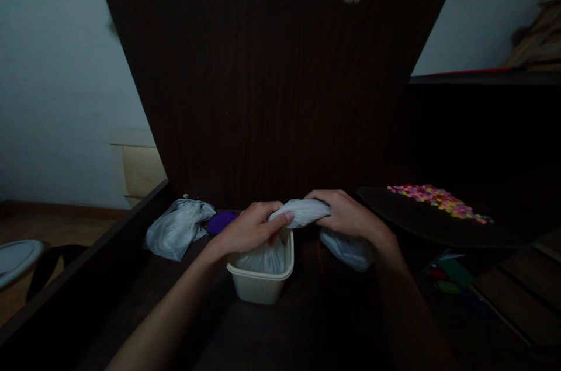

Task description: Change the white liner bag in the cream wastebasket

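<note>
Between my two hands stretches a white plastic bag [302, 212], bunched lengthwise into a band. My left hand [258, 224] grips its left end, with the thumb lying on top. At the right end, my right hand [344, 212] has its fingers closed around the plastic. Below my left hand stands a cream plastic basket [260, 289], with another whitish plastic bag [267, 259] inside it. A further pale plastic bag [348, 249] lies under my right hand, partly hidden by it.
Left of the basket lie a crumpled white plastic bag [177, 229] and something purple [220, 221]. A tall dark wooden panel [280, 96] rises behind. To the right, a dark ledge [394, 216] bears many small colourful pieces [438, 201]. A low board [96, 260] edges the left side.
</note>
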The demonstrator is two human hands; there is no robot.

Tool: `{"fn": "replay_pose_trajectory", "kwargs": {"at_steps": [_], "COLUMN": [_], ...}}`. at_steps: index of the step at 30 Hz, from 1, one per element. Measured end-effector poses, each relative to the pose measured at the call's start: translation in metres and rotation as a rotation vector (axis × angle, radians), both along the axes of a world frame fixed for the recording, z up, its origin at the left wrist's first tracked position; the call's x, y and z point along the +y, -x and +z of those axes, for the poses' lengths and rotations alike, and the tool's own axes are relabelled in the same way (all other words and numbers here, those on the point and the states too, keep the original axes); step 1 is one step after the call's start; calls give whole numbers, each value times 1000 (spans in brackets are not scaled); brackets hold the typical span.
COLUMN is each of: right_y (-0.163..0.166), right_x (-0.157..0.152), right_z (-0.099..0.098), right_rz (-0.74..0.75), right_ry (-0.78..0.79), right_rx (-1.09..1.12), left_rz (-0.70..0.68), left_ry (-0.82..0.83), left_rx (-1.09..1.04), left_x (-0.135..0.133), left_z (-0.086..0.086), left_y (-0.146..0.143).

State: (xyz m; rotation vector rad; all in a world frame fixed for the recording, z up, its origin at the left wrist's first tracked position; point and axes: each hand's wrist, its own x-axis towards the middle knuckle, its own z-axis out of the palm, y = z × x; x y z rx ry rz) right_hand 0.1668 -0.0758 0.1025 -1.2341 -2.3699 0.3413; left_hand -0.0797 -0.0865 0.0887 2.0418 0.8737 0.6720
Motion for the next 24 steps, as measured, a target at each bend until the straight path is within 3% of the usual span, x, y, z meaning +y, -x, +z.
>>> {"fn": "replay_pose_trajectory", "kwargs": {"at_steps": [10, 15, 24], "right_y": [47, 50, 37], "right_x": [-25, -23, -18], "right_z": [6, 4, 8], "right_rz": [206, 177, 122], "right_ry": [-24, -35, 83], "right_rx": [160, 179, 137], "left_rz": [64, 74, 100], "left_ry": [-114, -177, -236], "left_rx": [-42, -7, 16], "left_x": [-6, -6, -3], "left_z": [5, 5, 7], "left_y": [-2, -1, 6]}}
